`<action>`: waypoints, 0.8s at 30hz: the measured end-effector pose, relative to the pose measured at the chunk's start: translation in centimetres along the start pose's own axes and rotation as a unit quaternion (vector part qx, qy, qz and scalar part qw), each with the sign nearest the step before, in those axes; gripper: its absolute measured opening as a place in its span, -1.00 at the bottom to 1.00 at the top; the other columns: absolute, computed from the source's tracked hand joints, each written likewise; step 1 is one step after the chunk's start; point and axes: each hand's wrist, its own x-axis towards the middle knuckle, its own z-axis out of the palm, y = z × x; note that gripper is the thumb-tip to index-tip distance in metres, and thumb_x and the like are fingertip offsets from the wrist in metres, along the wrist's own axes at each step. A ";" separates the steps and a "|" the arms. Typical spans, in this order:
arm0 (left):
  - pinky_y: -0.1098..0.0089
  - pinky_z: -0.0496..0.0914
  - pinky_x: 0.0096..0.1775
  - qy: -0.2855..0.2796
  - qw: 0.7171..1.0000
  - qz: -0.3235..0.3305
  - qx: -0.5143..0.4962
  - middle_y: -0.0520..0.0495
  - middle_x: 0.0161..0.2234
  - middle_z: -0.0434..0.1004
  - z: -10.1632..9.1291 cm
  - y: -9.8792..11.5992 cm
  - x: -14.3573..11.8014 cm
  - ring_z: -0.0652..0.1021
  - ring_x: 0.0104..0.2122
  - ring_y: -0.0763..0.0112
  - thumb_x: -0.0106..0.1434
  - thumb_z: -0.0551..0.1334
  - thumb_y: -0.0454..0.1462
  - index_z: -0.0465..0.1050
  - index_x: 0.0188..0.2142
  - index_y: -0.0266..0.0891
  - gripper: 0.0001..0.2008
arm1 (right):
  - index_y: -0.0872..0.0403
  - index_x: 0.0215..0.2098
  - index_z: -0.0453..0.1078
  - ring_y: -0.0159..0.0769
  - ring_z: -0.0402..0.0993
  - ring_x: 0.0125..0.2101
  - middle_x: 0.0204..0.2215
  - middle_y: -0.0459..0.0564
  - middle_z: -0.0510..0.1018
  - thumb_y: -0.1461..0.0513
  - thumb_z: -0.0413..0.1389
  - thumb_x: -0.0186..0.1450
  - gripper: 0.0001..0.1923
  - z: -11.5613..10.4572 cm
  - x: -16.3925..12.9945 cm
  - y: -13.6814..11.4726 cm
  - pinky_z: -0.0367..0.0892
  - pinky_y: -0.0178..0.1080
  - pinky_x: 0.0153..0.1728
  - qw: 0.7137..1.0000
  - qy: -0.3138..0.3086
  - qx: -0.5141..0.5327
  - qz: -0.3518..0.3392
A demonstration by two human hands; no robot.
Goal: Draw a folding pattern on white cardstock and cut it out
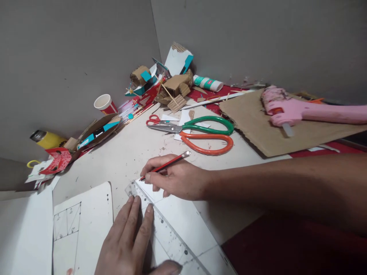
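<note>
Here the pencil [166,165] sits in the right-hand grip [174,178] (tip beside ruler [160,225])

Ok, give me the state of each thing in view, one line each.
Right hand: grip closed on red pencil, tip at the ruler's edge.
Left hand: fingers flat, pressing clear ruler onto white sheet.
Large scissors: lying slightly open.
Small red scissors: lying flat.
Paper cup: tipped over.
Pink glue gun: lying on cardboard.

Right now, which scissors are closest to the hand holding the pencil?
The big scissors with green and orange handles; the small red-handled scissors lie farther from the right hand.
</note>
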 end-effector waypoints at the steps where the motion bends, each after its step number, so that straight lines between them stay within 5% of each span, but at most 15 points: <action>1: 0.01 0.56 -0.10 0.000 1.000 0.002 0.004 -0.59 0.12 0.41 0.0 0.0 0.0 0.45 0.12 -0.23 0.15 0.28 0.15 0.31 0.16 -0.50 -0.17 | 0.09 -0.29 0.46 -0.39 0.48 -0.44 -0.45 -0.10 0.53 0.28 0.05 0.25 -0.85 0.0 0.0 0.0 0.24 -0.42 -0.59 1.000 -0.003 0.002 0.005; 16: -0.02 0.52 -0.04 0.012 1.000 -0.011 -0.019 -0.61 0.16 0.34 0.4 -0.1 -0.2 0.34 0.20 -0.26 0.14 0.31 0.12 0.29 0.17 -0.47 -0.18 | 0.10 -0.36 0.40 -0.46 0.36 -0.51 -0.52 -0.17 0.43 0.37 0.06 0.22 -0.90 0.5 0.2 -0.4 0.27 -0.41 -0.52 0.999 0.025 0.006 -0.030; 24: -0.01 0.59 -0.19 0.039 0.999 0.000 -0.007 -0.62 0.02 0.48 0.1 -0.2 0.6 0.53 0.02 -0.27 0.17 0.25 0.16 0.37 0.07 -0.49 -0.24 | 0.09 -0.44 0.27 -0.49 0.24 -0.64 -0.61 -0.21 0.28 0.11 0.03 0.37 -0.71 -0.2 -0.1 -0.7 0.21 -0.43 -0.66 0.994 0.017 0.090 -0.057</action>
